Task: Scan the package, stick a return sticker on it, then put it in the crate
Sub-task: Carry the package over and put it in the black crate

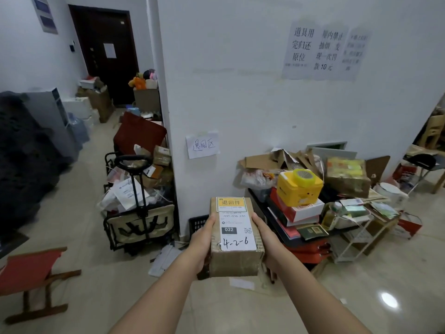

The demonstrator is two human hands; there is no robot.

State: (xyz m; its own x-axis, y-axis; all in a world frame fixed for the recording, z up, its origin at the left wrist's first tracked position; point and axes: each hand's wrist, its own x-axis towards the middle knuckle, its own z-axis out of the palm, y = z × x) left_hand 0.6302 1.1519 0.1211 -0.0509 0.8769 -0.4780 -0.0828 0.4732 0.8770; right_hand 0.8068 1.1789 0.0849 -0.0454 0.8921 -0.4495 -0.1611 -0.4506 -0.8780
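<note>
A brown cardboard package (234,260) is held out in front of me at waist height. Its top carries a white shipping label marked "4-2-6" and, at the far end, a yellow return sticker (230,203). My left hand (201,239) grips its left side and my right hand (265,237) grips its right side. A black plastic crate (197,224) stands on the floor against the white wall, just beyond and below the package; the package and my left hand hide most of it.
A folding wagon (140,225) full of papers and boxes stands left of the crate. To the right, a low heap holds a yellow box with tape (298,186), red boxes and cartons. A red folding chair (31,273) is at near left. Papers lie on the floor.
</note>
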